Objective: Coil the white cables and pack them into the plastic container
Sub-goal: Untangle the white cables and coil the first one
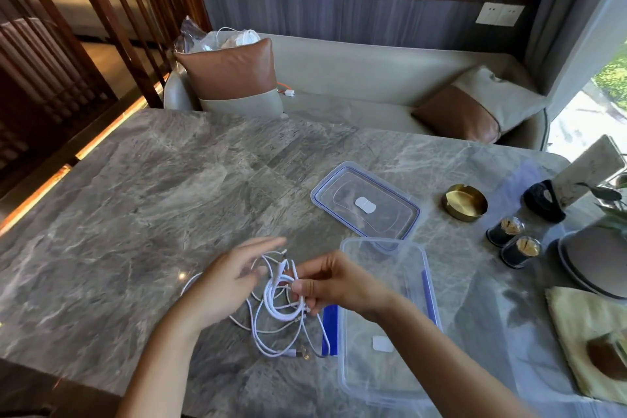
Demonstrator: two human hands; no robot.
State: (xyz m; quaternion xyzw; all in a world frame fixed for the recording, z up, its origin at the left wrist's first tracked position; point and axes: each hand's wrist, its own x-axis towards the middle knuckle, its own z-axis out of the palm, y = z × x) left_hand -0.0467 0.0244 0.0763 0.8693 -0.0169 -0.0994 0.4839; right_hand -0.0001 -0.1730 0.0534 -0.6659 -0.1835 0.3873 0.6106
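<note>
1. Two hands at work over the marble table (169,197). The right hand (334,285) pinches a small bunch of loops between thumb and curled fingers. The left hand (234,282) is flat, fingers straight and spread, holding nothing that we can see.
2. The white cables (281,312) are only part gathered. A few loops are lifted in the right hand, and the rest trail loose on the table between the two hands, with one plug end (300,353) lying nearest us.
3. The plastic container (380,380) sits just beside the cables, under the right forearm. It is open and no cable is in it. Its lid (366,204) lies flat beyond it, touching or overlapping the far rim.
4. Risk: there looks to be more than one cable, and the strands cross each other. Winding now could pull the loose tails into a knot rather than a coil.
5. Risk: the pinch is light and covers only a few loops. If the free end snags on the container's blue latch (330,326), the bunch could spring open.
6. Risk: a slack coil may unwind once dropped in and hang over the rim, stopping the lid from seating.
7. Hard to make out: the left hand is motion-blurred, so we cannot tell whether its fingertips touch a strand. It also hides a stretch of cable behind it.
8. The number of cables is unclear. The container's near edge is clear plastic and hard to trace. More white cable seems to sit in a bag on the far sofa, too small to confirm.
</note>
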